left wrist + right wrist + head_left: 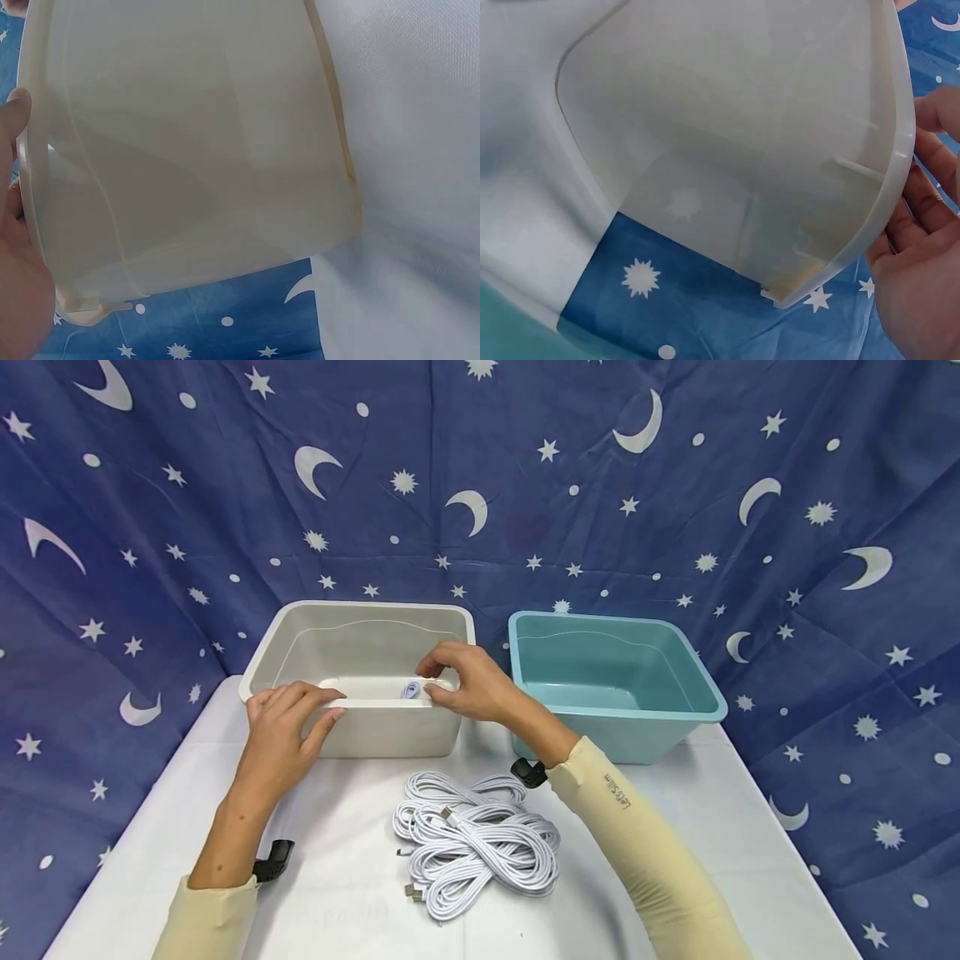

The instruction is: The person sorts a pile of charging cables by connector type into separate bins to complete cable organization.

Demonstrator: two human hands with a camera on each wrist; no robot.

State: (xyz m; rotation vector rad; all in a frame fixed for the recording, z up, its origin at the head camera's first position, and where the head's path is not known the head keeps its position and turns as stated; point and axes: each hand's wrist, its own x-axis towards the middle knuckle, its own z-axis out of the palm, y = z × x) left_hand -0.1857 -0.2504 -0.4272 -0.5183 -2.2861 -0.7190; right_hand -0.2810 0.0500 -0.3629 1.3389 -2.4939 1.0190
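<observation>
My left hand grips the front rim of the light grey plastic bin, thumb outside and fingers over the edge. The left wrist view shows its thumb against that rim. My right hand hovers over the bin's front right corner, thumb and bent fingers apart with nothing visible between them. Below those fingertips, a small pale purple-white coil shows inside the bin; the front wall hides part of it. Several bundled white cables with metal plugs lie on the table before the bin.
A teal plastic bin stands to the right of the grey one. White cloth covers the table. Behind both bins hangs a dark blue curtain with moons and stars.
</observation>
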